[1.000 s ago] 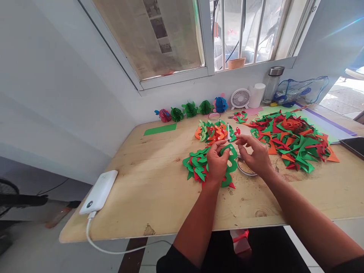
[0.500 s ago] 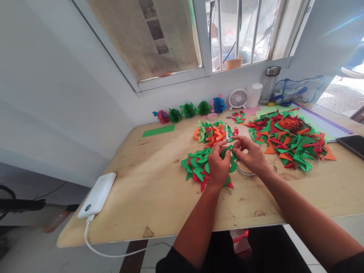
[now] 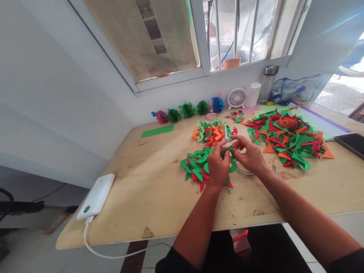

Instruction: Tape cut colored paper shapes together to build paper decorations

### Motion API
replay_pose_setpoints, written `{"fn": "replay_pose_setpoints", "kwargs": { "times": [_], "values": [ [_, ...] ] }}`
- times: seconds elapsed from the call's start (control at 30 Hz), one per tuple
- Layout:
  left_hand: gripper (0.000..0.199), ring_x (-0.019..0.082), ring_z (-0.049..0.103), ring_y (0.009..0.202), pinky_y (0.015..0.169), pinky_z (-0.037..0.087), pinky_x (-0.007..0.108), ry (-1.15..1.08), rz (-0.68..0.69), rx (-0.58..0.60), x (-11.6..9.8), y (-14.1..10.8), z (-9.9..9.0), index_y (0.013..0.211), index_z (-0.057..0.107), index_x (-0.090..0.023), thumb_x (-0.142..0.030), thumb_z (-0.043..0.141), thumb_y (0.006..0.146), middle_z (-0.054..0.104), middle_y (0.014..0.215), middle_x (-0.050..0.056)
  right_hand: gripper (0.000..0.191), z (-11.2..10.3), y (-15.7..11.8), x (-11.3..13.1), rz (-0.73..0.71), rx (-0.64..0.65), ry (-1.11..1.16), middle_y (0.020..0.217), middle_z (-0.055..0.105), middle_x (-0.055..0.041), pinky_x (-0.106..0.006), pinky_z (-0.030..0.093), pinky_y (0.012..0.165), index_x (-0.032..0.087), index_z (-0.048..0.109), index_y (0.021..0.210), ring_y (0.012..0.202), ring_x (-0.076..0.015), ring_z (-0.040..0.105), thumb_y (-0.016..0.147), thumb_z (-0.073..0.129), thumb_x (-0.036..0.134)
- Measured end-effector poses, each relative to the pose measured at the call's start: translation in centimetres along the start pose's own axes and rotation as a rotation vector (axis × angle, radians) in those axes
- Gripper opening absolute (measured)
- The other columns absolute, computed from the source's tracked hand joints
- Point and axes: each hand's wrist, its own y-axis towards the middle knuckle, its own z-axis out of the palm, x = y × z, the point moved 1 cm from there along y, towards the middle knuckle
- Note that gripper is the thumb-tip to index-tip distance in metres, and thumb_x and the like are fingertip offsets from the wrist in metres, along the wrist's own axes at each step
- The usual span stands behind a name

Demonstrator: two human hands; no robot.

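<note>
A small green paper piece (image 3: 226,151) is pinched between my two hands. My left hand (image 3: 218,165) grips it from the left, above a pile of green and red paper cutouts (image 3: 196,163). From the right, my right hand (image 3: 248,153) holds its other end with thumb and fingers. A round white ring (image 3: 244,171) lies partly hidden under my right hand. Just behind the hands are a white pen (image 3: 225,131) and a pile of orange and green cutouts (image 3: 209,132).
A large heap of red, green and orange scraps (image 3: 290,136) lies right, near a black phone (image 3: 352,143). Along the wall stand folded paper figures (image 3: 187,110), a small fan (image 3: 237,98) and a glass bottle (image 3: 267,85). A white power bank (image 3: 96,196) sits left.
The fingers have shifted slightly around the green piece, which now looks more folded or turned. The whole view has moved a little.
</note>
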Motion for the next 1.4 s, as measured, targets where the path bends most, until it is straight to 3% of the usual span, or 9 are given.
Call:
{"fn": "replay_pose_setpoints", "kwargs": {
  "times": [0.37, 0.53, 0.7, 1.0, 1.13, 1.4],
  "values": [
    [0.031, 0.018, 0.066, 0.088, 0.081, 0.048, 0.032, 0.014, 0.010, 0.002, -0.1, -0.1, 0.0, 0.101, 0.061, -0.023, -0.008, 0.057, 0.074, 0.071, 0.091, 0.003, 0.042, 0.0, 0.1, -0.8, 0.010, 0.037, 0.028, 0.074, 0.061, 0.0004, -0.029, 0.048, 0.065, 0.022, 0.055, 0.116, 0.068, -0.0143, 0.058, 0.074, 0.052, 0.017],
    [0.032, 0.018, 0.066, 0.086, 0.079, 0.049, 0.030, -0.049, -0.013, 0.030, 0.3, 0.0, 0.1, 0.106, 0.060, -0.022, -0.014, 0.059, 0.075, 0.070, 0.093, 0.005, 0.037, -0.2, 0.3, -0.8, 0.068, -0.008, 0.077, 0.069, 0.058, 0.0016, -0.028, 0.047, 0.062, 0.021, 0.057, 0.111, 0.064, -0.0132, 0.054, 0.075, 0.052, 0.019],
    [0.034, 0.012, 0.062, 0.061, 0.057, 0.047, 0.021, -0.171, -0.151, 0.094, 1.0, 0.5, 0.2, 0.107, 0.059, -0.018, -0.020, 0.062, 0.073, 0.067, 0.073, 0.002, 0.035, -0.9, 0.8, -0.8, 0.179, -0.092, 0.166, 0.065, 0.054, 0.0025, -0.026, 0.044, 0.055, 0.018, 0.057, 0.107, 0.057, -0.0116, 0.050, 0.073, 0.056, 0.022],
    [0.025, 0.007, 0.052, 0.046, 0.041, 0.039, 0.017, -0.292, -0.379, 0.198, 0.6, 0.7, 0.0, 0.087, 0.064, -0.014, -0.026, 0.068, 0.065, 0.061, 0.061, -0.002, 0.037, -1.4, 1.1, -0.8, 0.295, -0.111, 0.303, 0.064, 0.053, 0.0027, -0.025, 0.041, 0.051, 0.017, 0.055, 0.106, 0.056, -0.0116, 0.050, 0.070, 0.059, 0.025],
    [0.018, 0.007, 0.052, 0.041, 0.037, 0.034, 0.017, -0.314, -0.433, 0.306, 0.8, 0.6, -0.1, 0.067, 0.058, -0.014, -0.028, 0.070, 0.063, 0.056, 0.053, -0.002, 0.037, -1.4, 1.1, -0.9, 0.291, -0.112, 0.322, 0.063, 0.053, 0.0035, -0.024, 0.040, 0.051, 0.017, 0.055, 0.106, 0.055, -0.0112, 0.048, 0.070, 0.059, 0.025],
    [0.016, 0.008, 0.052, 0.041, 0.037, 0.035, 0.016, -0.327, -0.481, 0.392, 0.7, 0.5, -0.2, 0.066, 0.056, -0.014, -0.026, 0.067, 0.064, 0.059, 0.051, 0.001, 0.036, -1.4, 1.1, -1.1, 0.282, -0.123, 0.309, 0.063, 0.053, 0.0030, -0.025, 0.040, 0.052, 0.017, 0.055, 0.106, 0.056, -0.0114, 0.049, 0.071, 0.058, 0.025]
  ]
}}
